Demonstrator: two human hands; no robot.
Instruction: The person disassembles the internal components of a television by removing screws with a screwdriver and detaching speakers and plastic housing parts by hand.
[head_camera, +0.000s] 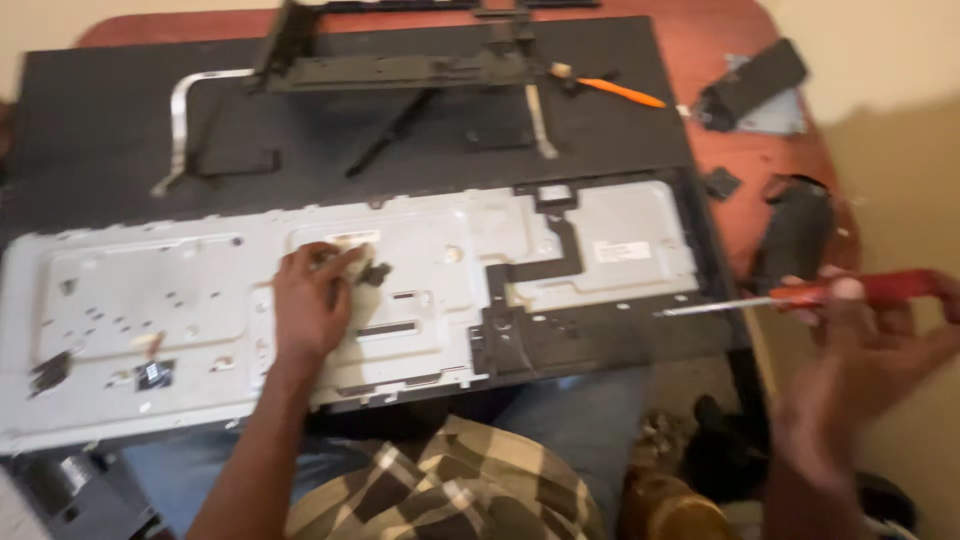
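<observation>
So there's one big silver metal panel (200, 300) lying flat across the person's lap and the front edge of the tabletop (720, 40), looks like the back shield of a flat display. The left hand (310, 300) rests on it near the middle, fingers pinched narrow around one small dark bit (374, 272) on the metal. The right hand (850, 350) sits off the panel's right end, blurry, its grip closed around one screwdriver (800, 297) with a red handle, shaft pointing left toward the panel's dark right corner.

Further back, one black mat (100, 110) covers most of the reddish tabletop. On it: one black plastic frame piece (390, 70) with two silvery strips, and one orange-handled tool (620, 93). I count three loose black pieces on the bare wood at right.
</observation>
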